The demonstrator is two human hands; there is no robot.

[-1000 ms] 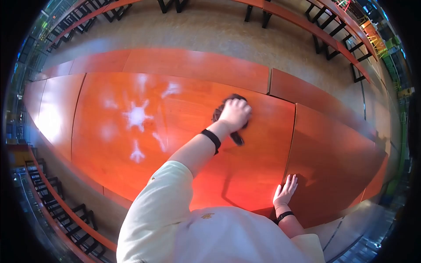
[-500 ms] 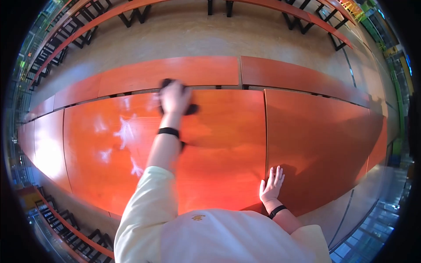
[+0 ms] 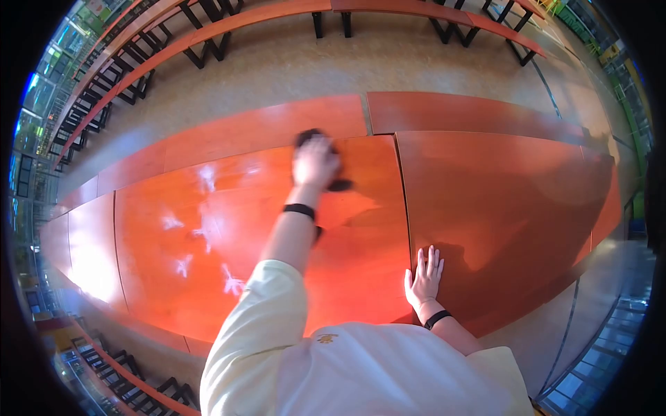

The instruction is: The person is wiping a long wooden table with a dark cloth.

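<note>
My left hand (image 3: 316, 163) is stretched toward the far side of an orange-red tabletop (image 3: 277, 229). It presses on a dark cloth (image 3: 340, 184), whose edges show past the fingers; motion blurs both. My right hand (image 3: 424, 279) lies flat on the neighbouring table section (image 3: 492, 208), just right of the seam, fingers extended and holding nothing. Each wrist has a black band. Bright whitish glare patches (image 3: 232, 281) show on the left half of the tabletop.
A long bench (image 3: 472, 113) runs along the table's far side. Farther off, more red benches (image 3: 270, 15) on black legs stand on the beige floor (image 3: 277, 66). Another bench (image 3: 132, 378) is at the lower left.
My left hand has slid rightward with the dark cloth, closer to the seam. My right hand stays flat in about the same spot. The whole view has shifted slightly.
</note>
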